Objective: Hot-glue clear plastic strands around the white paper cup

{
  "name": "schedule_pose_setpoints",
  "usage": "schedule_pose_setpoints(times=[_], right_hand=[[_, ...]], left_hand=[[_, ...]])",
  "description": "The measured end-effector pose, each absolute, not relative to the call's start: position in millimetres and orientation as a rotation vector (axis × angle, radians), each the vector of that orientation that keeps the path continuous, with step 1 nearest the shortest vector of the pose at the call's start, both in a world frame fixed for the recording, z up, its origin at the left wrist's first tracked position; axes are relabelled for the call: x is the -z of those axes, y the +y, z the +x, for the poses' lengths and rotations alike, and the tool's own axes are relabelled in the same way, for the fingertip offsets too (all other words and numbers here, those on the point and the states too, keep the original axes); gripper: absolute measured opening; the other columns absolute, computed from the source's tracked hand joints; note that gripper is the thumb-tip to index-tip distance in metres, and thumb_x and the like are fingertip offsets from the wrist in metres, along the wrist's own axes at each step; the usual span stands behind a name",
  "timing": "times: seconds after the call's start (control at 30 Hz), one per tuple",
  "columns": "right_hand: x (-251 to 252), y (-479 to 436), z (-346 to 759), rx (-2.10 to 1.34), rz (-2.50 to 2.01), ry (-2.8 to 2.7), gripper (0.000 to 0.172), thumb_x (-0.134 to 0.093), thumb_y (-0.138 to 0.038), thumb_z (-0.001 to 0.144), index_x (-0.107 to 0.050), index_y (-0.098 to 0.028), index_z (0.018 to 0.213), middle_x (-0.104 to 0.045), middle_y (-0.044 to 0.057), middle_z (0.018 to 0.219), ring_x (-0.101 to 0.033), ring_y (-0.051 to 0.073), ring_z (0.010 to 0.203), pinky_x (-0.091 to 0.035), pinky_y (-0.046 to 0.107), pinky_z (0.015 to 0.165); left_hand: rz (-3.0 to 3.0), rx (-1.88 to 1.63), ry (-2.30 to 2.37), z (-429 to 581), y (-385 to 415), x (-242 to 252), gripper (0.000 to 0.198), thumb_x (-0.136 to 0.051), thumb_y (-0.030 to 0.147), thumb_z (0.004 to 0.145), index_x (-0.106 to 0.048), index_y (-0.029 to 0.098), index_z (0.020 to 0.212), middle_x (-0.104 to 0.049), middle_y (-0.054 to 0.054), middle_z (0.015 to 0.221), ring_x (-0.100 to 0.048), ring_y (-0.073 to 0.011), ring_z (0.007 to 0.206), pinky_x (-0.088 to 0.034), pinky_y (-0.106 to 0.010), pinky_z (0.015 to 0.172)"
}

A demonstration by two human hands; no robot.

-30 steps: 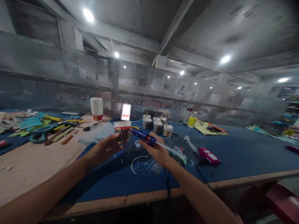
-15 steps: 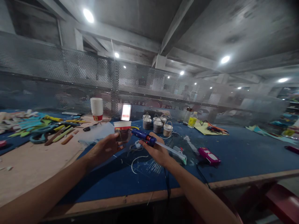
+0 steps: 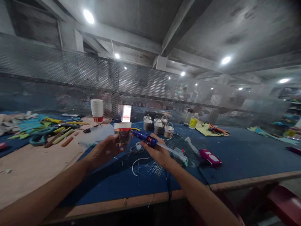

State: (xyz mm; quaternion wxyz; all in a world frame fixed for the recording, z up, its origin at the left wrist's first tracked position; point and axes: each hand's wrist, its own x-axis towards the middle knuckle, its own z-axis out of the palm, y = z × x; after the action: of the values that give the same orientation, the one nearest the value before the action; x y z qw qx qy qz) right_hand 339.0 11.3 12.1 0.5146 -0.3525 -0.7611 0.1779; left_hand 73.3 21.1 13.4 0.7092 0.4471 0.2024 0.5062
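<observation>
A paper cup (image 3: 123,128) with a white and red rim and a dark wrapped lower part is gripped from the left by my left hand (image 3: 107,150). My right hand (image 3: 158,151) is wrapped round a blue glue gun (image 3: 142,136), with a clear glue stick (image 3: 169,148) sticking out of its back end. The gun's tip is close against the right side of the cup; whether they touch I cannot tell. Several small baskets with handles (image 3: 158,126) stand behind the gun. Loose strands and a curved white cord (image 3: 133,166) lie on the blue tabletop (image 3: 108,182) below.
A stack of paper cups (image 3: 97,110) rises at the back left. Scissors (image 3: 42,136), pens and coloured scraps crowd the left side. A magenta device (image 3: 211,157), a yellow-labelled bottle (image 3: 193,121) and yellow paper (image 3: 213,129) lie to the right. A perforated metal screen (image 3: 138,83) borders the back.
Both hands have stayed nearly in place. The cup has shifted very slightly left, with the glue gun's tip still beside it.
</observation>
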Motion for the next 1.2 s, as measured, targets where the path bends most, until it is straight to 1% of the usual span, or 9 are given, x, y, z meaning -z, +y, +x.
schedule_pose_setpoints(times=[0.17,0.3,0.47,0.67,0.73,0.83,0.93,1.1,1.2], right_hand=[[-12.0,11.2,338.2,-0.418,-0.843,-1.819,0.044,-0.073,-0.057,0.098,-0.052,-0.024,0.077,-0.052,-0.002,0.075,-0.050,0.015,0.070,-0.041,0.027,0.062],[-10.0,12.3,338.3,-0.413,-0.847,-1.807,0.044,-0.073,-0.057,0.098,-0.053,-0.024,0.077,-0.052,-0.002,0.075,-0.051,0.015,0.070,-0.042,0.027,0.063],[-11.9,11.1,338.6,-0.432,-0.876,-1.805,0.044,-0.073,-0.059,0.098,-0.054,-0.024,0.078,-0.053,-0.002,0.076,-0.051,0.015,0.070,-0.043,0.027,0.064],[-15.4,7.2,338.3,-0.470,-0.825,-1.823,0.041,-0.073,-0.055,0.098,-0.055,-0.023,0.080,-0.054,-0.002,0.078,-0.052,0.016,0.072,-0.043,0.027,0.065],[-15.9,6.4,338.0,-0.473,-0.813,-1.829,0.039,-0.073,-0.053,0.098,-0.055,-0.023,0.080,-0.054,-0.001,0.078,-0.053,0.016,0.072,-0.043,0.027,0.063],[-15.4,6.8,337.9,-0.459,-0.814,-1.826,0.040,-0.075,-0.052,0.098,-0.055,-0.023,0.079,-0.053,-0.002,0.078,-0.052,0.015,0.071,-0.043,0.027,0.063],[-14.0,8.2,338.1,-0.467,-0.813,-1.823,0.040,-0.075,-0.052,0.098,-0.054,-0.023,0.079,-0.053,-0.002,0.077,-0.051,0.015,0.071,-0.043,0.027,0.063],[-12.0,10.4,338.3,-0.450,-0.819,-1.814,0.039,-0.074,-0.052,0.098,-0.055,-0.024,0.078,-0.054,-0.001,0.077,-0.052,0.016,0.071,-0.044,0.028,0.062],[-11.9,10.5,338.4,-0.427,-0.831,-1.818,0.039,-0.074,-0.052,0.098,-0.055,-0.024,0.078,-0.055,-0.001,0.077,-0.052,0.016,0.071,-0.043,0.029,0.061]], left_hand=[[0.971,-1.116,0.435,72.1,24.5,-10.9,0.036,-0.074,0.032,0.098,-0.080,0.018,0.130,-0.085,-0.010,0.128,-0.077,-0.0247,0.112,-0.057,-0.034,0.095],[0.968,-1.116,0.440,72.1,24.2,-12.2,0.037,-0.076,0.033,0.096,-0.081,0.016,0.129,-0.085,-0.010,0.129,-0.077,-0.0244,0.106,-0.058,-0.034,0.093],[0.966,-1.123,0.443,72.6,23.0,-14.9,0.043,-0.080,0.034,0.092,-0.080,0.015,0.131,-0.084,-0.013,0.130,-0.078,-0.0264,0.104,-0.059,-0.035,0.089],[0.985,-1.112,0.402,72.7,24.8,-12.6,0.038,-0.080,0.035,0.092,-0.084,0.016,0.124,-0.087,-0.011,0.121,-0.079,-0.0255,0.102,-0.061,-0.034,0.090],[0.996,-1.106,0.388,71.9,27.0,-10.4,0.035,-0.078,0.034,0.094,-0.084,0.016,0.123,-0.086,-0.011,0.123,-0.079,-0.0254,0.103,-0.061,-0.034,0.090],[1.007,-1.102,0.384,70.9,29.3,-7.9,0.037,-0.077,0.034,0.095,-0.083,0.016,0.126,-0.085,-0.011,0.129,-0.078,-0.0256,0.106,-0.061,-0.034,0.092],[1.007,-1.101,0.390,70.6,29.0,-7.9,0.038,-0.077,0.034,0.095,-0.083,0.016,0.127,-0.085,-0.011,0.130,-0.079,-0.0256,0.105,-0.061,-0.035,0.092],[0.987,-1.122,0.440,71.4,26.3,-10.9,0.041,-0.082,0.035,0.090,-0.083,0.015,0.126,-0.086,-0.012,0.123,-0.079,-0.0253,0.100,-0.062,-0.034,0.089],[0.978,-1.132,0.450,71.9,25.4,-11.7,0.040,-0.081,0.035,0.089,-0.084,0.015,0.124,-0.087,-0.013,0.120,-0.079,-0.0255,0.099,-0.062,-0.035,0.090]])
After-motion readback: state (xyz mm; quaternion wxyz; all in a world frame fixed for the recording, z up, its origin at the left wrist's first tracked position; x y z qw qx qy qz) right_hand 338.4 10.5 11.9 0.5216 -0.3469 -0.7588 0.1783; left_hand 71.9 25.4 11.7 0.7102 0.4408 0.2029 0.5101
